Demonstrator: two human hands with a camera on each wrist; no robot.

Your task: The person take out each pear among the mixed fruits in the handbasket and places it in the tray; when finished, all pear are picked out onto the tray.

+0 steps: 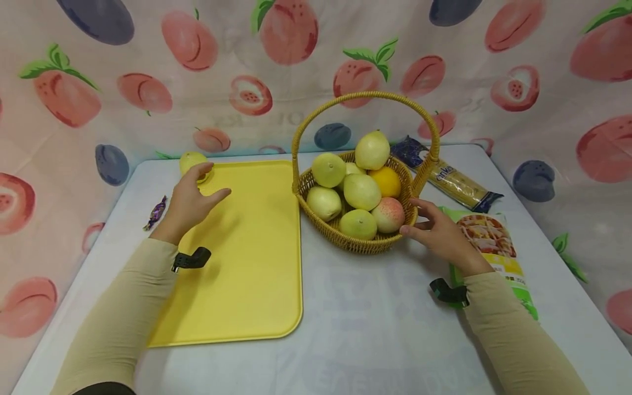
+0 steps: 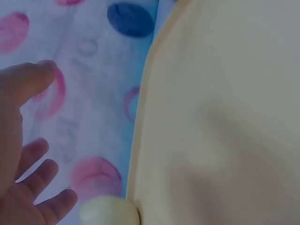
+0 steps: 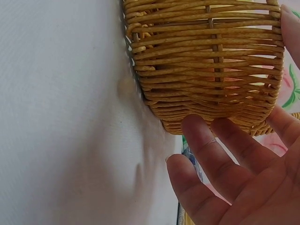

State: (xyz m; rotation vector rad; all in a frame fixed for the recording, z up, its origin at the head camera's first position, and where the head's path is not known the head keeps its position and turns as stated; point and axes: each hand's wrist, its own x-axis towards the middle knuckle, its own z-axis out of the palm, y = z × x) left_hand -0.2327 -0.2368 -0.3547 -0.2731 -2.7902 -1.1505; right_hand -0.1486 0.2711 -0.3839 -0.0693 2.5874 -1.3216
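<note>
- Tan sleeves (image 1: 123, 307) reach forward over the white tabletop (image 1: 355, 329) from the near edge, each with a black wrist camera (image 1: 192, 258) strapped beside the cuff.
- Left hand (image 1: 188, 200) hangs over the far left part of the yellow tray (image 1: 247, 263) with thumb and fingers spread apart, holding nothing; the hand casts a soft shadow on the tray.
- One yellow-green fruit (image 1: 191, 161) sits by the tray's far left corner, just beyond the left fingertips; the left wrist view shows it beside the rim.
- Right hand (image 1: 446, 238) holds the right end of the wicker basket (image 1: 355, 245), thumb toward the front and fingers round the outer wall, fingertips on the weave.
- Basket stands upright to the right of the tray, its arched handle (image 1: 365, 95) raised over several pale yellow-green fruits (image 1: 362, 192), an orange (image 1: 386, 182) and a pink-red peach (image 1: 389, 214).
- Purple-wrapped candy (image 1: 156, 213) lies left of the tray.
- Behind and right of the basket lies a gold-and-navy packet (image 1: 459, 184); nearer, a green food bag (image 1: 489, 238) lies partly under the right forearm.
- Cloth backdrop (image 1: 316, 66) carries printed peaches and dark plums.
</note>
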